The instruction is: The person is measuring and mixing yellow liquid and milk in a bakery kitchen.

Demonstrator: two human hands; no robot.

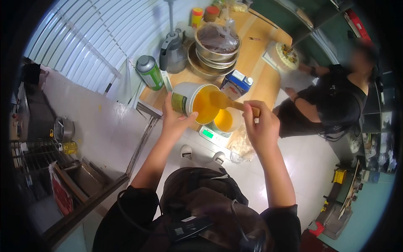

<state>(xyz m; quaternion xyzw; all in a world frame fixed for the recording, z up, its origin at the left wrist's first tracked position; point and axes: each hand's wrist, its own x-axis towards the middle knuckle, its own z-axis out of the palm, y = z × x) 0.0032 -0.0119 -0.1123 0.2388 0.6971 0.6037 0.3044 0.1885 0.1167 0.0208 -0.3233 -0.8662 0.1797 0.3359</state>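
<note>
Tilted in my left hand [175, 119] is a white tub [184, 90] with a green label and orange-yellow contents; the fingers wrap its side and the thumb lies at the rim. My right hand [263, 126] is closed on the handle of a wooden spatula [231, 103], whose broad end is at the tub's mouth. Just below and to the right, a second container [236, 124] holds more of the yellow stuff. It stands on a kitchen scale [208, 133] with a lit green display. A clear plastic bag [242, 145] lies beside the scale.
Stacked metal bowls [216, 56], a blue carton [237, 83], a green canister [150, 72] and a clear jug [176, 56] stand on the wooden table [265, 63]. To the right, a person in black [336, 92] is beside a decorated cake [286, 56].
</note>
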